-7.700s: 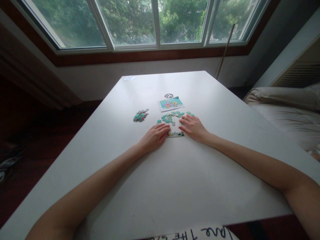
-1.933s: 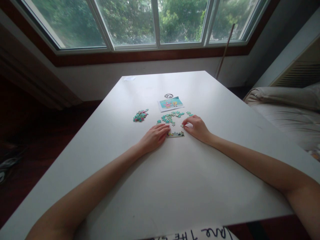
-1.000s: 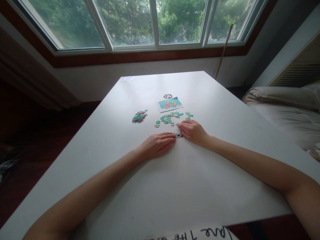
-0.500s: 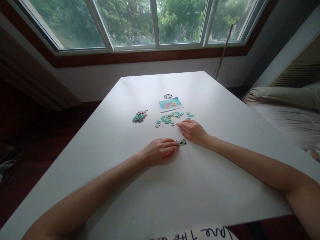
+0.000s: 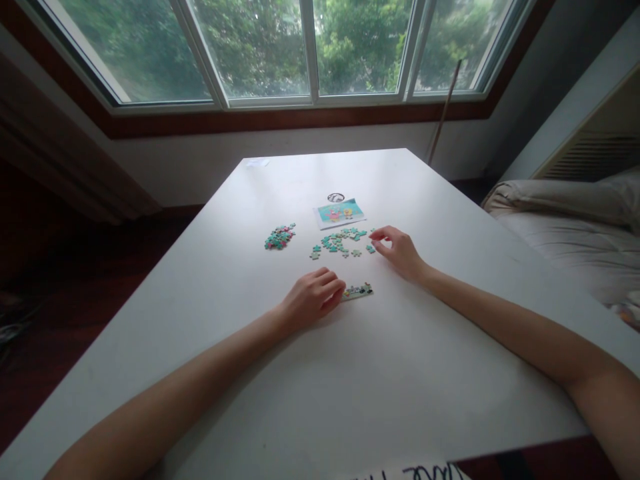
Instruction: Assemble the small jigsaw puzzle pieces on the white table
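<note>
My left hand (image 5: 316, 293) rests on the white table with its fingers curled together. Its fingertips are at the left end of a strip of joined jigsaw pieces (image 5: 358, 291), and whatever lies under them is hidden. Farther right, my right hand (image 5: 399, 253) hovers at the edge of the loose jigsaw pieces (image 5: 344, 237), thumb and index finger apart. Just below its fingertips lies a teal jigsaw piece (image 5: 371, 249). A pale jigsaw piece (image 5: 357, 253) lies alone between the two hands.
A heap of teal and pink jigsaw pieces (image 5: 280, 237) sits to the left. Behind the loose pieces lie a picture card (image 5: 341, 213) and a dark-rimmed round item (image 5: 335, 197). The white table (image 5: 210, 280) reaches toward the window; a padded seat (image 5: 555, 213) stands at right.
My right hand has moved right and slightly up, uncovering the pale piece. My left hand has drawn back left and its fingers have curled, so more of the joined strip shows.
</note>
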A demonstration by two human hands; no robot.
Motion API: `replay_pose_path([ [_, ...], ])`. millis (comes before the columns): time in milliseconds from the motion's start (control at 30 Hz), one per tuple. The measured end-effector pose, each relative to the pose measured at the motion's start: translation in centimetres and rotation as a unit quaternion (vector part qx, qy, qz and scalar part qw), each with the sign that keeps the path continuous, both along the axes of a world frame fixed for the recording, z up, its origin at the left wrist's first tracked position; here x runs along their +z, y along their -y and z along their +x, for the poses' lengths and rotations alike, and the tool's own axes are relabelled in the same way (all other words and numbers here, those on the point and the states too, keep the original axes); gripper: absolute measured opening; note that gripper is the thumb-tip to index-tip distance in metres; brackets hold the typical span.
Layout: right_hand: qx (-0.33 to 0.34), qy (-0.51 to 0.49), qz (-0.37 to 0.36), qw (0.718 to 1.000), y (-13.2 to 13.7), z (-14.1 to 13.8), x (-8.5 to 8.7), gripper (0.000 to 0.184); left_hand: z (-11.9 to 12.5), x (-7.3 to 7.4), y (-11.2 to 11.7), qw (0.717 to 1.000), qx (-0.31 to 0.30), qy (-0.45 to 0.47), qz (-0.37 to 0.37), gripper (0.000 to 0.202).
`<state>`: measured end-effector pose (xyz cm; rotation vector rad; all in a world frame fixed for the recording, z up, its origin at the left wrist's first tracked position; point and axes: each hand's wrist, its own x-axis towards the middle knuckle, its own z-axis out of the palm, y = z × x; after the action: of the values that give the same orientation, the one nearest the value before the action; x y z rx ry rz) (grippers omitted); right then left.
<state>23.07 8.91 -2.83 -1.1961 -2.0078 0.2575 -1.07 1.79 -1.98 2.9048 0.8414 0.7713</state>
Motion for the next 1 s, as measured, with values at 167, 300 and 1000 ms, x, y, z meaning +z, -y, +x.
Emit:
replay_pose_path([
  [167, -0.033, 0.071, 0.044, 0.996, -2.3, 2.1, -0.2, 0.019, 0.0, -0.2, -0.1, 1.0, 0.014, -0.025, 0.012, 0.022],
  [300, -0.001, 0.12, 0.045, 0.992, -3.4, 3.2, -1.5, 0.027, 0.0, -0.1, 0.0, 1.0, 0.015, -0.027, 0.007, 0.021],
  [1000, -0.007, 0.204, 0.019, 0.979, -6.1, -2.3, 1.9, 0.02, -0.3, 0.0, 0.0, 0.999, 0.03, -0.045, -0.003, 0.024],
])
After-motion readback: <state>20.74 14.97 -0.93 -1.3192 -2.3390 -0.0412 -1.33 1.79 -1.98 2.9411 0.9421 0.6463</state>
